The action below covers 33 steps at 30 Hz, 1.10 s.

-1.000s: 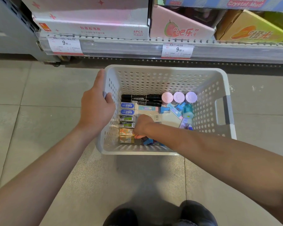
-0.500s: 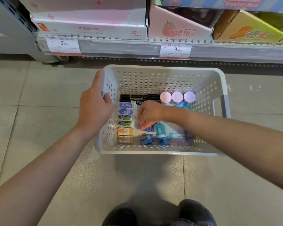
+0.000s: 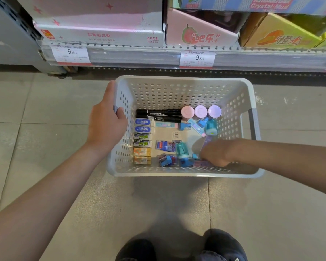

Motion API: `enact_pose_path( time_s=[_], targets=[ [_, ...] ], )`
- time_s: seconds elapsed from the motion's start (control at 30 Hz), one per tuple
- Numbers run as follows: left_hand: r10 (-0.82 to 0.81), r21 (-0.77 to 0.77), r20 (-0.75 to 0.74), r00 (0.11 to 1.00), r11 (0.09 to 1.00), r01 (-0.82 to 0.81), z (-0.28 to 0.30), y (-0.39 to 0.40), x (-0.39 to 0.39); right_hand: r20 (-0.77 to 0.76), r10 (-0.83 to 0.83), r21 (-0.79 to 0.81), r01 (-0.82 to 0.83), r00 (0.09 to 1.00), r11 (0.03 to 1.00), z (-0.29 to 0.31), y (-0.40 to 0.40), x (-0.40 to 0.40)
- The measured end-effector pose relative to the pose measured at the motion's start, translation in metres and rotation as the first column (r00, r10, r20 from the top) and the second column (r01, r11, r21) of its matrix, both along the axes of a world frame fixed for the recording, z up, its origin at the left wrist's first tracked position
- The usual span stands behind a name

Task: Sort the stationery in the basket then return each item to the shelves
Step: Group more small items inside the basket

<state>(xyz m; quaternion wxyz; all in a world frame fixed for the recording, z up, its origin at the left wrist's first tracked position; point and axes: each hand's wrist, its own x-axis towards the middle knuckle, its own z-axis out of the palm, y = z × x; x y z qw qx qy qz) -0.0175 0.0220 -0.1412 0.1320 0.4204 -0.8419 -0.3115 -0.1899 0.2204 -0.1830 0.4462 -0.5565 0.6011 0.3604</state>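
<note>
We find the white perforated basket (image 3: pixel 186 91) standing on the tiled floor (image 3: pixel 36 138) at centre frame, below the shelf (image 3: pixel 158 57) along the top edge; the left hand (image 3: pixel 106 125) grips the basket's left rim, thumb outside, fingers curled over the wall; the right hand (image 3: pixel 214 154) reaches into the lower right corner of the basket, fingers curled down among small blue and purple items; we cannot tell whether it pinches any of them; along the left wall lies a column of boxed erasers (image 3: pixel 142 142); two black markers (image 3: pixel 158 115) lie along the far wall; right of them stand three round pastel caps (image 3: pixel 200 111); a teal bottle-shaped item (image 3: pixel 183 150) lies near the right hand
</note>
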Motion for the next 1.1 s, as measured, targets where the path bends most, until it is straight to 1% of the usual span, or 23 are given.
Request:
enact_pose_path(
  time_s=[0.07,0.17,0.2,0.27,0.33,0.37,0.53,0.6,0.67,0.7,0.73,0.77,0.8,0.83,0.87,0.9,0.93,0.97,1.0,1.03,1.1],
  targets=[
    [-0.006,-0.002,-0.003,1.000,1.000,0.006,0.000,-0.001,0.001,-0.014,0.045,-0.002,-0.045,0.999,0.999,-0.003,0.007,0.001],
    [-0.005,0.004,-0.002,1.000,1.000,0.005,-0.001,-0.002,0.002,-0.002,0.043,-0.041,-0.043,0.999,0.998,0.002,0.008,0.000],
    [-0.005,0.003,0.000,1.000,1.000,0.005,-0.002,-0.002,0.002,-0.019,0.041,-0.079,-0.042,0.999,0.996,0.002,0.008,-0.001],
    [-0.006,0.002,0.002,1.000,1.000,0.006,-0.002,-0.002,0.001,-0.136,0.068,-0.159,-0.089,0.988,0.983,0.004,0.008,-0.003],
    [-0.008,0.003,0.003,1.000,1.000,0.008,-0.001,-0.002,0.001,-0.270,0.098,-0.151,-0.143,0.958,0.978,0.009,0.006,0.002],
    [-0.008,0.005,0.002,1.000,1.000,0.008,-0.001,-0.002,0.001,-0.301,0.104,-0.138,-0.152,0.948,0.979,0.010,0.005,0.005],
    [-0.011,0.001,0.001,1.000,1.000,0.011,-0.001,-0.002,0.002,-0.337,0.149,-0.127,-0.202,0.930,0.971,0.016,-0.003,0.015],
    [-0.011,-0.002,0.001,1.000,1.000,0.011,-0.001,-0.001,0.001,-0.321,0.152,-0.073,-0.184,0.935,0.980,0.025,-0.009,0.016],
    [-0.008,-0.008,0.001,1.000,1.000,0.008,0.000,-0.001,0.001,-0.265,0.087,-0.031,-0.099,0.960,0.995,0.039,-0.021,0.013],
    [-0.003,-0.010,0.000,1.000,1.000,0.003,0.000,-0.001,0.001,-0.195,0.008,-0.037,-0.015,0.981,0.999,0.045,-0.027,0.009],
    [0.001,-0.011,-0.001,1.000,1.000,-0.001,0.000,-0.001,0.000,-0.083,-0.113,-0.063,0.107,0.990,0.992,0.048,-0.032,0.003],
    [0.003,-0.012,0.000,1.000,1.000,-0.003,0.001,-0.001,0.000,0.047,-0.267,-0.066,0.270,0.963,0.961,0.050,-0.037,-0.002],
    [0.005,-0.013,0.001,1.000,1.000,-0.004,0.001,-0.001,0.000,0.192,-0.468,-0.024,0.481,0.863,0.877,0.049,-0.041,-0.006],
    [0.005,-0.013,0.002,1.000,1.000,-0.005,0.001,0.000,0.000,0.324,-0.681,0.074,0.700,0.657,0.711,0.048,-0.043,-0.007],
    [0.004,-0.011,0.001,1.000,1.000,-0.004,0.001,0.000,0.000,0.417,-0.824,0.223,0.836,0.383,0.502,0.048,-0.045,-0.008],
    [0.005,-0.008,-0.001,1.000,1.000,-0.005,0.001,0.000,0.000,0.460,-0.880,0.382,0.867,0.121,0.319,0.047,-0.047,-0.009],
    [0.006,-0.005,-0.001,1.000,1.000,-0.006,0.001,0.000,0.000,0.463,-0.884,0.506,0.838,-0.062,0.206,0.045,-0.048,-0.010],
    [0.007,-0.003,0.002,1.000,1.000,-0.007,0.001,0.000,0.000,0.454,-0.876,0.588,0.794,-0.164,0.156,0.043,-0.047,-0.010],
    [0.009,0.000,0.005,1.000,1.000,-0.009,0.001,0.000,0.000,0.453,-0.866,0.636,0.757,-0.210,0.149,0.040,-0.047,-0.010],
    [0.011,0.001,0.008,1.000,1.000,-0.011,0.002,0.000,0.000,0.461,-0.858,0.657,0.736,-0.224,0.161,0.037,-0.046,-0.009],
    [0.014,-0.004,0.009,1.000,1.000,-0.014,0.002,0.000,0.000,0.496,-0.845,0.637,0.745,-0.200,0.198,0.034,-0.045,-0.009]
  ],
)
